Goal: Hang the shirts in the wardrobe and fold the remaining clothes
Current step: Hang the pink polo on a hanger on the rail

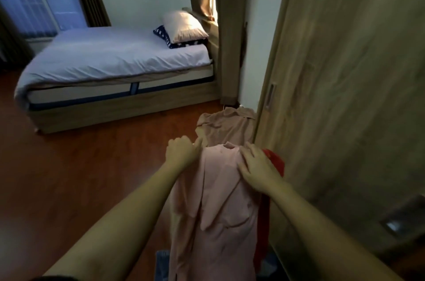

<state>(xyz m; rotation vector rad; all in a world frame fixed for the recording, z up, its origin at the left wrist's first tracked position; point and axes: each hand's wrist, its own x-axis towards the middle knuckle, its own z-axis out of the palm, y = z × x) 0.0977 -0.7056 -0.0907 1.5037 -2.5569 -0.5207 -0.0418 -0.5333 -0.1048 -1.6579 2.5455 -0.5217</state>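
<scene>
Early days: left hand pinches the pink shirt shoulder, right hand lies open on it (wardrobe beside), nothing visibly hung.

a pale pink shirt hangs lengthwise in the near middle, collar at the far end. just beyond it hangs a tan shirt. a red garment shows at its right, beside the wooden wardrobe door.

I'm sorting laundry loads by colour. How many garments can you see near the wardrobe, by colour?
Pink: 2, pink shirt and dusty-pink garment
Red: 1, red garment
Blue: 1, blue garment, partly hidden
Total: 4
</scene>
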